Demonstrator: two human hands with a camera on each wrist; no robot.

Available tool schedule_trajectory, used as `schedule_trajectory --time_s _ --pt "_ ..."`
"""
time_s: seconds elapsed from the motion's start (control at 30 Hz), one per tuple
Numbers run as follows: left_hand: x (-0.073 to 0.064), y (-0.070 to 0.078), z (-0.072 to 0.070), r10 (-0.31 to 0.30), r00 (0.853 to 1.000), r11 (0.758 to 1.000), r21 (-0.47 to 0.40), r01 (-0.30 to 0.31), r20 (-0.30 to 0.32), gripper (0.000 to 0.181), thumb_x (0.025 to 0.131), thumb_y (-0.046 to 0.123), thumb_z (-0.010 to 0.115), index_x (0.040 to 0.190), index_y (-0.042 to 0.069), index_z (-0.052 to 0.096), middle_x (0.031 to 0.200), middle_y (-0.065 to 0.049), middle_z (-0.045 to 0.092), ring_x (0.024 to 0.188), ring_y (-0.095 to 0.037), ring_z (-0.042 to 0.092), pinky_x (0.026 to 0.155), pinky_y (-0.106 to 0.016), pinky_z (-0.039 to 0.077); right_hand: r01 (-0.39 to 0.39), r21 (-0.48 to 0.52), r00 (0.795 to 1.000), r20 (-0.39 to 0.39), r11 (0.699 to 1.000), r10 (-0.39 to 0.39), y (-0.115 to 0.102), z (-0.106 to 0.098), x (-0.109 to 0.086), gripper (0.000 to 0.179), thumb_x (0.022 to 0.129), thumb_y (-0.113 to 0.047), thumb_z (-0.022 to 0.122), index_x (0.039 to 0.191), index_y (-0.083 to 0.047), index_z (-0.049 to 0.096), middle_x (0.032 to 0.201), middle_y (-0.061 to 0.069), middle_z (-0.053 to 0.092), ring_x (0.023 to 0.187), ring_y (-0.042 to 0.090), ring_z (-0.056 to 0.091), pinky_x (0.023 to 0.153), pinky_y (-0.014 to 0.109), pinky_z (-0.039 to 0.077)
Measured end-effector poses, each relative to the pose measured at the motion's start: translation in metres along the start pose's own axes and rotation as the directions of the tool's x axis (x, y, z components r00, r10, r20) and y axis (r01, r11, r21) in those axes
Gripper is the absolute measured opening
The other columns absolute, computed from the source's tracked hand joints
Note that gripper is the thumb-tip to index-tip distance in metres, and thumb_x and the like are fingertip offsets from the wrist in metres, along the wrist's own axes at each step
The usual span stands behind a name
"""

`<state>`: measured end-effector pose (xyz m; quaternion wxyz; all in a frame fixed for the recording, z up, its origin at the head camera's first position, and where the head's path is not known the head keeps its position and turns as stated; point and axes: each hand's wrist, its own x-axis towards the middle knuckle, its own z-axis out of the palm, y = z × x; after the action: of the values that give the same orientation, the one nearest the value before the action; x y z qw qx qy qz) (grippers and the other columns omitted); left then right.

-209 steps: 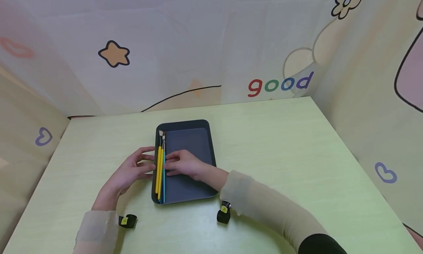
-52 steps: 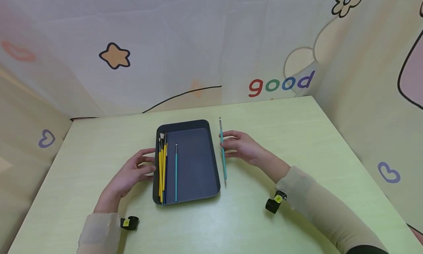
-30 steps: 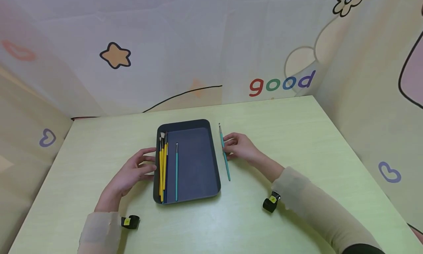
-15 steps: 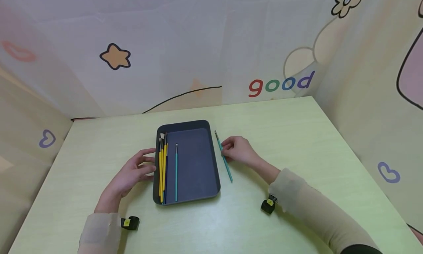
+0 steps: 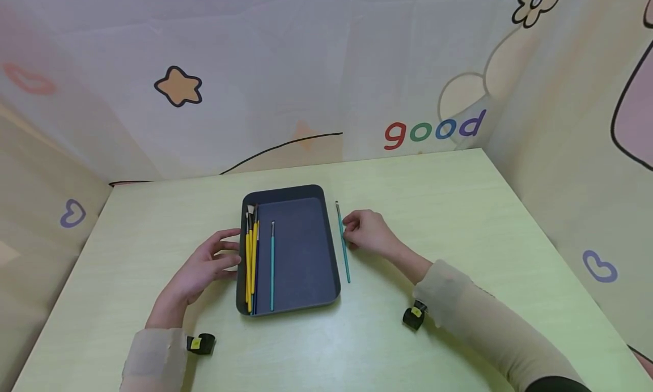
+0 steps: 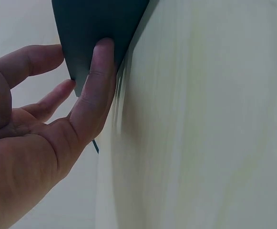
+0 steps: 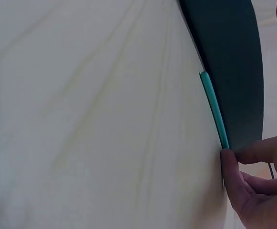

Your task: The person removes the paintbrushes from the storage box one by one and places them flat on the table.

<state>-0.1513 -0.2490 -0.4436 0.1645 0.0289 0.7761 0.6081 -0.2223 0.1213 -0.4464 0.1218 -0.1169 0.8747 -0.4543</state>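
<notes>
A dark tray stands on the table. My left hand rests its spread fingers and thumb against the tray's left side; in the left wrist view the fingertips touch the dark wall. Right of the tray, close to its edge, a thin teal paintbrush lies nearly parallel to that edge, bristles pointing away. My right hand has its thumb and fingertips pinched at the brush's handle, as the right wrist view shows. Inside the tray, another teal paintbrush lies alone near the middle.
Several yellow-handled paintbrushes and a dark blue one lie bunched along the tray's left inner wall. Pale table surrounds the tray, with a printed curtain behind it.
The right hand moved from inside the tray to its right, bringing a teal brush down onto the table. Since half a second ago that brush has turned nearly straight. The left hand stayed put.
</notes>
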Motion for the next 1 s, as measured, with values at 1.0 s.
schedule_trajectory --time_s 1.0 --pt "0.001 0.001 0.001 -0.016 1.0 1.0 -0.003 0.016 -0.01 0.064 0.102 0.004 0.059 0.159 0.008 0.03 0.143 -0.029 0.043 0.118 -0.04 0.056 0.091 -0.045 0.058 -0.08 0.492 0.988 0.152 0.867 0.004 -0.05 0.005 0.001 0.036 0.102 -0.001 0.061 0.133 0.016 0.054 0.115 0.026 0.066 0.101 0.031 0.071 0.088 0.042 0.059"
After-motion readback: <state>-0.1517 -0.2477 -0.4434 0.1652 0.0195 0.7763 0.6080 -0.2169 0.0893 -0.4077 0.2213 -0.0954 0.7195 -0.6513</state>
